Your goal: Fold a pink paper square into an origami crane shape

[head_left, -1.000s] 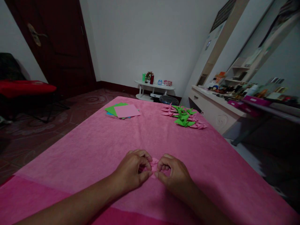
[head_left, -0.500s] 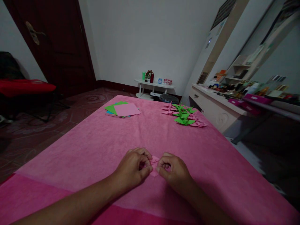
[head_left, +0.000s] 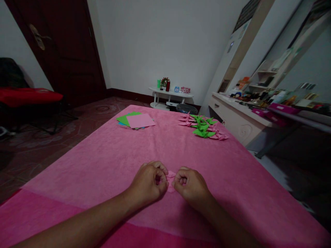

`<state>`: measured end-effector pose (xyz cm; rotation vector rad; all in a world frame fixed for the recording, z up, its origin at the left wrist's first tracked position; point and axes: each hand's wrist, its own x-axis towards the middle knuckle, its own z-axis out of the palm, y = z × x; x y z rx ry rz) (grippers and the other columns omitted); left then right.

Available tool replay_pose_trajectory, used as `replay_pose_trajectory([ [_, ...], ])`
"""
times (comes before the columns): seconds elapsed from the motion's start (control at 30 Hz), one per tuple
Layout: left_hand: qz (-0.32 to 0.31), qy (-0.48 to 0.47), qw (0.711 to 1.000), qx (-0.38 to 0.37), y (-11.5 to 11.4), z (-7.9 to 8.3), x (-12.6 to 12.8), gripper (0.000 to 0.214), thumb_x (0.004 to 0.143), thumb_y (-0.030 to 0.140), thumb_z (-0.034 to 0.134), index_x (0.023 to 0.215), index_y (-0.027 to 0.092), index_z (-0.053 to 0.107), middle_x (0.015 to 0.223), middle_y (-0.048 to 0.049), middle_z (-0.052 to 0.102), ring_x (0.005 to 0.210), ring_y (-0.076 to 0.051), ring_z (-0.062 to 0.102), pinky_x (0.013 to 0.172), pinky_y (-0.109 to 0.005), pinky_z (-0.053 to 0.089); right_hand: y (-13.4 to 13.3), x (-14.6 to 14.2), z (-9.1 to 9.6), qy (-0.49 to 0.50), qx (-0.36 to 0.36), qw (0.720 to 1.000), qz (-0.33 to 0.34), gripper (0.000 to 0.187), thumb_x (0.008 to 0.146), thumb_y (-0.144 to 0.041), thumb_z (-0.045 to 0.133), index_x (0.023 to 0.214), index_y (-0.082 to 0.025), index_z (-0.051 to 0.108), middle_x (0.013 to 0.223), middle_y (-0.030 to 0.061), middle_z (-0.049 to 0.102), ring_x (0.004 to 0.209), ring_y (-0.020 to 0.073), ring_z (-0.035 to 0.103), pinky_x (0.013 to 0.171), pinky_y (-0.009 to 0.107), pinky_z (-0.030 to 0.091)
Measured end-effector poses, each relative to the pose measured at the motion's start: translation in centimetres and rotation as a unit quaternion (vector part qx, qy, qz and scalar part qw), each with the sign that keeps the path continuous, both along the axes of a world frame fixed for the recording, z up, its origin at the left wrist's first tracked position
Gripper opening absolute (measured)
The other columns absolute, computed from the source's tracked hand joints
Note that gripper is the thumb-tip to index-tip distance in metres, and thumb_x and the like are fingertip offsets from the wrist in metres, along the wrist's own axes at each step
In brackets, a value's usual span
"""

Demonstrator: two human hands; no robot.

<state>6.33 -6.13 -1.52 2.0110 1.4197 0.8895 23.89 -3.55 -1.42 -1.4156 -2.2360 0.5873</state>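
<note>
Between my two hands, low over the pink cloth, is a small folded piece of pink paper [head_left: 170, 179]. My left hand [head_left: 151, 181] pinches its left edge with thumb and fingertips. At its right edge, my right hand [head_left: 192, 186] pinches it the same way, fingers curled in. The fingers cover both sides of the paper, so only its middle shows and the exact fold is hard to make out.
A stack of coloured paper squares [head_left: 139, 120] lies at the table's far left. Several pink and green folded paper cranes [head_left: 204, 127] are grouped at the far right. Beyond stand a small white table [head_left: 170, 91] and a cluttered dresser [head_left: 232, 117]. A red chair [head_left: 28, 96] is at left.
Both hands keep their pinch on the pink paper. The fingers have shifted slightly, and the paper's near part between them shows less of its point.
</note>
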Motion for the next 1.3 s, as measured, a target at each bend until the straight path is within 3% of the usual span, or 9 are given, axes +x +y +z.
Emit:
replay_pose_trajectory([
  [0.67,0.02,0.034,0.999,0.01,-0.1,0.4,0.1,0.01,0.065,0.014,0.057,0.056,0.017,0.062,0.084,-0.0027,0.062,0.075,-0.015,0.056,0.063,-0.024,0.042,0.2,0.2,1.1,-0.055,-0.028,0.998,-0.011,0.01,0.064,-0.016,0.054,0.055,-0.019,0.057,0.062,0.0003,0.058,0.055,0.0119,0.051,0.051,0.022,0.031],
  [0.97,0.003,0.032,0.999,0.017,0.1,-0.1,-0.2,0.007,0.065,0.014,0.057,0.059,0.017,0.057,0.08,-0.0017,0.061,0.07,-0.014,0.053,0.063,-0.024,0.04,0.8,1.6,1.7,-0.084,-0.079,0.993,-0.025,0.007,0.061,-0.015,0.056,0.055,-0.019,0.056,0.059,-0.001,0.058,0.055,0.0119,0.051,0.049,0.022,0.029],
  [1.07,0.017,0.028,0.999,0.02,0.2,-0.2,-0.4,0.012,0.062,0.013,0.061,0.072,0.018,0.058,0.077,-0.0002,0.06,0.07,-0.014,0.053,0.066,-0.026,0.041,0.7,1.9,1.5,-0.047,-0.088,0.995,-0.017,0.008,0.061,-0.015,0.057,0.068,-0.02,0.059,0.061,-0.0034,0.058,0.056,0.0114,0.051,0.05,0.021,0.03],
  [1.2,0.0,0.023,0.999,0.023,0.1,-0.1,-0.7,0.032,0.064,0.013,0.062,0.094,0.021,0.065,0.087,-0.0008,0.062,0.081,-0.017,0.054,0.074,-0.027,0.041,0.1,1.9,1.6,-0.009,-0.043,0.998,0.036,0.038,0.064,-0.011,0.055,0.099,-0.025,0.061,0.071,-0.0049,0.06,0.063,0.0118,0.054,0.056,0.02,0.034],
  [1.3,-0.026,0.032,0.999,0.023,-0.1,-0.1,-0.7,0.023,0.069,0.015,0.059,0.088,0.022,0.07,0.085,-0.0016,0.061,0.079,-0.016,0.054,0.071,-0.027,0.04,-0.3,1.8,1.8,-0.033,-0.014,0.997,0.068,0.048,0.068,-0.01,0.053,0.11,-0.031,0.064,0.083,-0.0021,0.063,0.074,0.0138,0.057,0.065,0.022,0.037],
])
